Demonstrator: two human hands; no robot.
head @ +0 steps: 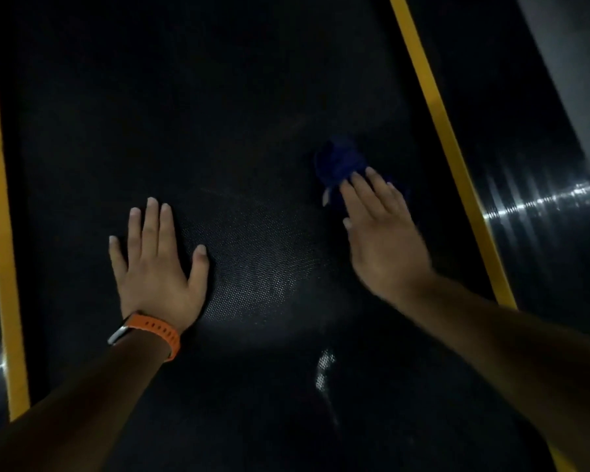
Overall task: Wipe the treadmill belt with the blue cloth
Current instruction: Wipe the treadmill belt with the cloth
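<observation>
The black textured treadmill belt (252, 260) fills the view, dimly lit. A dark blue cloth (339, 161) lies bunched on the belt right of centre. My right hand (382, 233) lies over the cloth's near part with straight fingers pressing on it; it looks slightly blurred. My left hand (157, 264) rests flat on the belt to the left, fingers spread, with an orange watch strap (154, 330) on the wrist.
Yellow strips run along both sides of the belt, the left one (0, 233) and the right one (457, 158). Beyond them lie dark side rails with bright glints, as on the right rail (542, 199). A small shiny patch (324, 367) marks the near belt.
</observation>
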